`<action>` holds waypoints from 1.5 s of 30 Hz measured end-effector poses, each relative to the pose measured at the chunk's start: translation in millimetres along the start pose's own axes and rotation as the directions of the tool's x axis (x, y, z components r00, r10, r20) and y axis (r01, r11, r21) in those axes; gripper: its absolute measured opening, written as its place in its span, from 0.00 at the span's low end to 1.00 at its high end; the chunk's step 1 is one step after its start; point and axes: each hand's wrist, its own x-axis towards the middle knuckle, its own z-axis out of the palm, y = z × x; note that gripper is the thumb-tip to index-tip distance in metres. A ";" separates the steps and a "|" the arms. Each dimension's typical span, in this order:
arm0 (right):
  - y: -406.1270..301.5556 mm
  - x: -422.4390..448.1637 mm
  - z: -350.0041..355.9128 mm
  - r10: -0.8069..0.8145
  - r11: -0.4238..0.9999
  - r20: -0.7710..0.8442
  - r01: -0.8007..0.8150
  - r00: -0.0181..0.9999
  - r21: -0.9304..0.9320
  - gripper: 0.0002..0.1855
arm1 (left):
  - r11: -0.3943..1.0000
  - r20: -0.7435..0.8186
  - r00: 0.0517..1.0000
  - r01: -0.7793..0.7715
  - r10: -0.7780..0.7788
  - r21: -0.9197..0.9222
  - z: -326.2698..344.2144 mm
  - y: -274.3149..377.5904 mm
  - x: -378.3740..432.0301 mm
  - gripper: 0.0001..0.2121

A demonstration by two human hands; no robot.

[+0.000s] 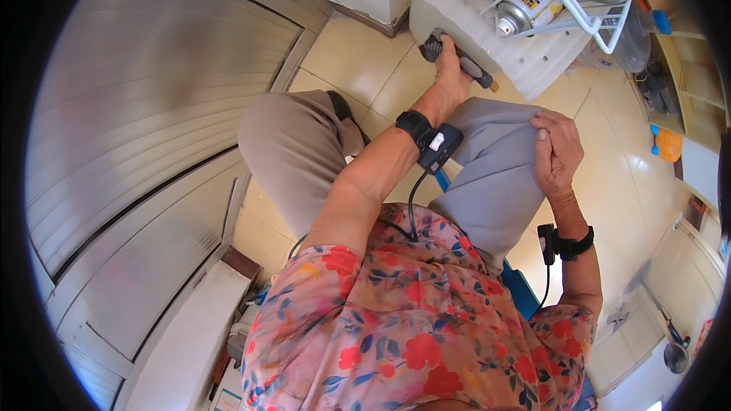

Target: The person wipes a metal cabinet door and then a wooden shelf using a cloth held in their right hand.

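Note:
My left hand (452, 77) is stretched forward over the tiled floor, its fingers wrapped around what looks like a dark mesh shoe (473, 68). Part of that item is hidden behind the fingers, and a small tan bit shows at its near end. A grey sheet-covered surface (457, 34) stands close beyond it. My right hand (557, 151) rests on my right knee (497, 142) in grey trousers, fingers bent over the cloth and holding nothing. Both wrists wear black straps with small devices. A dark shoe (341, 107) is on my left foot.
Ahead is a white wire rack (594, 25) holding a spray can (528, 8). A closed panelled door (160, 97) runs along the left. At the right stand a wooden shelf (699, 80) and an orange object (668, 145). Part of a blue stool (519, 291) shows beneath me.

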 end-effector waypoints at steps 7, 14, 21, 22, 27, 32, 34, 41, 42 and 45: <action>-9.3 -1.7 -9.5 0.046 0.998 0.021 -0.045 0.999 -0.039 0.06 | 0.975 0.169 0.983 -0.032 0.070 -0.218 55.4 -13.3 -70.4 0.22; -13.9 -1.4 -9.0 0.061 0.997 0.049 -0.059 0.997 -0.042 0.07 | 0.962 0.177 0.976 -0.080 0.129 -0.262 61.3 2.0 -73.2 0.21; -22.5 -2.9 -14.9 0.074 0.993 0.042 -0.070 0.996 -0.092 0.07 | 0.966 0.096 0.991 -0.067 0.094 -0.249 -6.0 5.7 22.3 0.22; -23.4 -2.4 -14.7 0.085 0.991 0.048 -0.080 0.995 -0.106 0.07 | 0.971 0.057 0.994 -0.074 0.089 -0.229 -12.4 9.6 33.0 0.22; -22.4 -4.3 -15.7 0.124 0.987 0.046 -0.119 0.991 -0.106 0.09 | 0.983 -0.058 0.992 -0.121 0.113 -0.137 -47.2 28.3 71.8 0.23; -27.0 2.0 -15.2 0.129 0.989 0.065 -0.124 0.990 -0.076 0.11 | 0.959 0.122 0.988 0.125 -0.097 -0.253 -82.5 -11.7 77.2 0.27; -26.4 0.2 -13.5 0.130 0.990 0.064 -0.125 0.989 -0.070 0.11 | 0.964 0.041 0.988 0.154 -0.148 -0.217 -58.3 -24.3 51.4 0.27; -25.2 5.3 -7.2 0.088 0.996 0.027 -0.087 0.996 -0.013 0.10 | 0.969 0.063 0.972 -0.219 0.228 -0.117 -4.7 26.9 22.9 0.22; -25.2 7.0 -6.1 0.082 0.997 0.020 -0.082 0.996 0.001 0.09 | 0.963 0.100 0.959 -0.256 0.264 -0.084 -1.6 37.2 16.7 0.27; -19.7 11.2 1.0 0.019 1.000 -0.001 -0.019 1.000 0.004 0.07 | 0.923 0.133 0.926 -0.368 0.354 0.111 17.8 46.4 -14.3 0.25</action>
